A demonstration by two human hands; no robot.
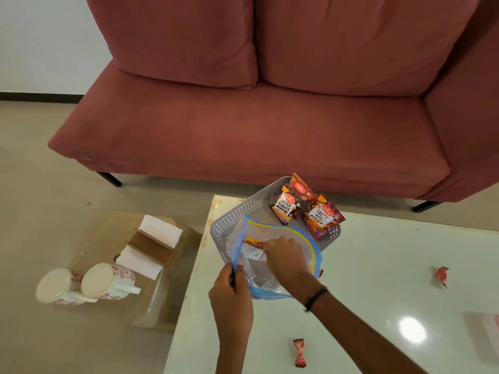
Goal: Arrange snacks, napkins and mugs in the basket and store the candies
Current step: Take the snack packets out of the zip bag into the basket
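Note:
A grey perforated basket [251,205] stands at the white table's far corner with snack packets in it, among them Salted Peanuts [286,207] and Tasty Nuts [321,215]. Over the basket's near side hangs a clear zip bag [307,247] with a blue and yellow rim. My left hand [229,295] pinches the bag's near rim. My right hand [286,257] reaches inside the bag, fingers curled round a red wrapped candy [252,242]. Two loose red candies, one [299,352] near me and another [442,276] to the right, lie on the table.
On a low glass table [113,319] at the left stand two white mugs [89,284] with red flowers, upside down, beside white napkins [162,230] in a brown holder [151,247]. A pink sofa [256,125] fills the background beyond the white table [391,265].

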